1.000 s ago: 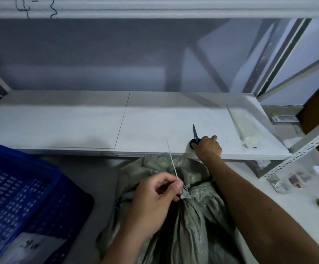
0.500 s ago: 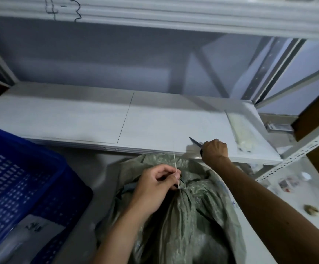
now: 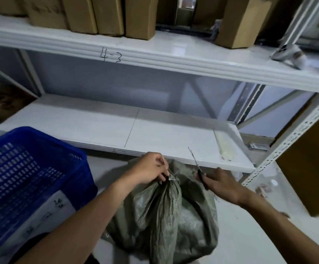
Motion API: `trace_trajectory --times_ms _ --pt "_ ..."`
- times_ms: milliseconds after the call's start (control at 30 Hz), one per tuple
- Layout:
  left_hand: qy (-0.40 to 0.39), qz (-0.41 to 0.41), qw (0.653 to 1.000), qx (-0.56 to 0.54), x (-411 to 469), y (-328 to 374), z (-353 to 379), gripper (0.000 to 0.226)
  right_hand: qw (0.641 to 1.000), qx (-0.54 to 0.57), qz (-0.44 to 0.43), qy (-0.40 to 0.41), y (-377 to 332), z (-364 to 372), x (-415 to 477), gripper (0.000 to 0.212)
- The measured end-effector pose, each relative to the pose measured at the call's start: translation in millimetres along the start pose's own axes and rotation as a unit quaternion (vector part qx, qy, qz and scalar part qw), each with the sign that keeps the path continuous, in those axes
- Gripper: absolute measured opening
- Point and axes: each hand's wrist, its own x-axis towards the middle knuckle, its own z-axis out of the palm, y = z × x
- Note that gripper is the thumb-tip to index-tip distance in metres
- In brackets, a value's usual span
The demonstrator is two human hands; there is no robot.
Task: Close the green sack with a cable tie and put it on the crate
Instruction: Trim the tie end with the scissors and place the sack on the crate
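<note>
The green woven sack (image 3: 172, 212) stands on the floor in front of me, its neck gathered and cinched by a thin white cable tie (image 3: 166, 169). My left hand (image 3: 149, 169) pinches the tie's loose tail right at the neck and holds it upward. To the right of the neck, my right hand (image 3: 221, 182) grips black-handled scissors (image 3: 196, 162), blades pointing up and away over the shelf edge. The blue plastic crate (image 3: 29, 174) sits on the floor at my left, beside the sack.
A white metal rack faces me: a low shelf (image 3: 135, 130) with a pale plastic packet (image 3: 224, 147) at its right end, and an upper shelf marked "4-3" carrying cardboard boxes (image 3: 107, 14). A perforated rack post (image 3: 292, 138) and a brown box (image 3: 311, 168) stand at right.
My right hand has lifted the scissors off the low shelf and brought them toward the sack's neck. My left hand keeps its pinch on the tie tail. The view has tilted up.
</note>
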Motion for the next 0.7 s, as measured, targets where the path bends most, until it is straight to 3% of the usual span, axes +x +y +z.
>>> trace_trajectory --times_ms 67,167,267,367,533,600,700 --pt "0.000 -0.001 1.000 0.000 -7 0 -3 0.019 0.997 -0.077 -0.017 0.011 1 7 -26 0.059" --pt "0.010 0.016 0.998 0.061 -5 -6 -5 0.019 0.990 -0.133 -0.047 -0.030 -4 16 -54 0.014" --pt "0.049 0.051 0.986 0.150 -4 -5 -12 0.010 0.991 -0.124 -0.057 0.000 -4 26 -66 0.025" --pt "0.064 0.083 0.985 0.140 -6 3 -18 0.004 0.997 -0.062 -0.041 0.028 -4 28 -66 0.028" --pt "0.047 0.090 0.988 0.120 -6 6 -25 0.007 0.998 0.026 -0.052 0.022 -11 26 -54 0.009" --pt "0.053 0.094 0.990 0.090 -6 6 -26 0.007 0.998 -0.007 -0.041 0.038 -12 23 -47 0.012" --pt "0.071 0.099 0.990 0.068 -5 7 -26 0.007 0.987 -0.147 -0.028 0.060 -12 23 -41 0.038"
